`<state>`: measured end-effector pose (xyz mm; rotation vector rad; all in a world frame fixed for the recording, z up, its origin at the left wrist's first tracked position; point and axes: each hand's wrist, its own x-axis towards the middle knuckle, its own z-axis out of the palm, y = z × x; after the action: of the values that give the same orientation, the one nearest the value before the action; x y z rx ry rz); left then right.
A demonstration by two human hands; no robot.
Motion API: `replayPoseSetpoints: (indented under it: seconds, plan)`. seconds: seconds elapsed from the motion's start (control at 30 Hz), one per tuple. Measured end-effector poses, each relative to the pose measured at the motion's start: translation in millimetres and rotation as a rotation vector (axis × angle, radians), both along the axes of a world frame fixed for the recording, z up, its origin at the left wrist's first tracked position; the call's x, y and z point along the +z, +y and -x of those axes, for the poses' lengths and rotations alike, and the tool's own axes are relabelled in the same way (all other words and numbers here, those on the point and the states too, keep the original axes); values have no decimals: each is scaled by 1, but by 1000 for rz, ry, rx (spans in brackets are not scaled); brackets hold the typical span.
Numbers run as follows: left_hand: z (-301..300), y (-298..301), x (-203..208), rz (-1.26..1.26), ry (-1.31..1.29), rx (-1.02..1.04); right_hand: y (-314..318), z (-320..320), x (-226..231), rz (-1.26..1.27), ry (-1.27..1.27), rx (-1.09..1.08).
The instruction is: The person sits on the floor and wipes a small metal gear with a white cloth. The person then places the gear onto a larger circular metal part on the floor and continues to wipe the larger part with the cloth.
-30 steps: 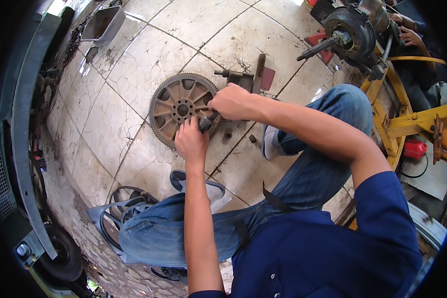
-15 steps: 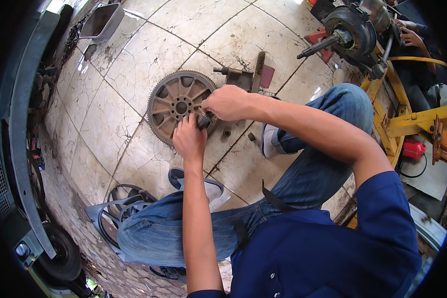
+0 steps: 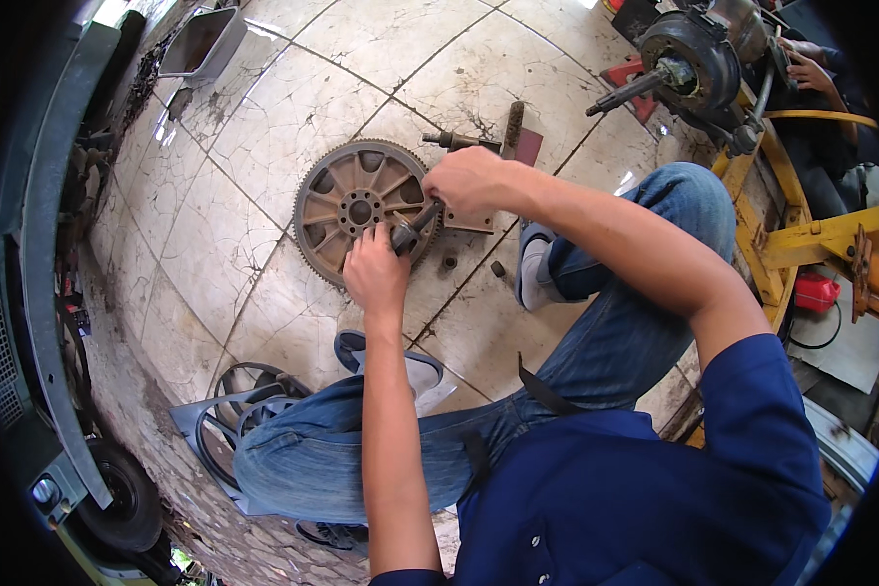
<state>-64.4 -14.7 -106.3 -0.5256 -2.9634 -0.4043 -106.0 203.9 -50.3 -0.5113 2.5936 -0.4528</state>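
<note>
A brown, spoked flywheel point(image 3: 321, 209) with a toothed rim lies flat on the cracked tile floor in front of me. My right hand point(image 3: 471, 182) is closed round the end of a dark tool point(image 3: 420, 223). It has a thick rounded head and a straight handle; its exact kind I cannot make out. The head rests over the flywheel's right side. My left hand point(image 3: 375, 270) lies over the near rim, its fingers bent beside that head; what they hold, if anything, is hidden. Two small dark cylinders, one hollow point(image 3: 448, 262) and one lying point(image 3: 498, 269), sit to the right.
Beyond my right hand are a metal bracket point(image 3: 469, 221), an upright dark strip point(image 3: 514, 125) and a maroon piece point(image 3: 529, 146). A co-worker's hand point(image 3: 806, 73) is near a brake hub point(image 3: 691, 61) and yellow stand point(image 3: 776, 239). A grey fan point(image 3: 249, 415) lies by my left knee.
My right hand has shifted right and away from the flywheel, baring more of the tool's handle. The left hand stays nearly in place.
</note>
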Motion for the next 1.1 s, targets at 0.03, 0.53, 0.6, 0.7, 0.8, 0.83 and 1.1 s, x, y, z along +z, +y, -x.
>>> replayPoseSetpoints:
  seconds: [0.03,0.53,0.6,0.7,0.8,0.83,1.1]
  plan:
    - [0,-1,0,9,-11,1,2,3,-1,11,7,-39]
    - [2,0,7,12,-33,-3,5,12,-15,309,-208,-131]
    - [3,0,6,12,-26,-8,4,13,-18,298,-207,-132]
    - [4,1,5,12,-13,-9,5,11,-24,306,-168,-114]
    - [3,1,6,15,-30,-10,5,8,-24,308,-130,-90]
    - [2,1,6,12,-24,-9,5,6,-24,305,-121,-84]
    - [2,1,4,22,-35,8,-3,-1,-17,108,87,93]
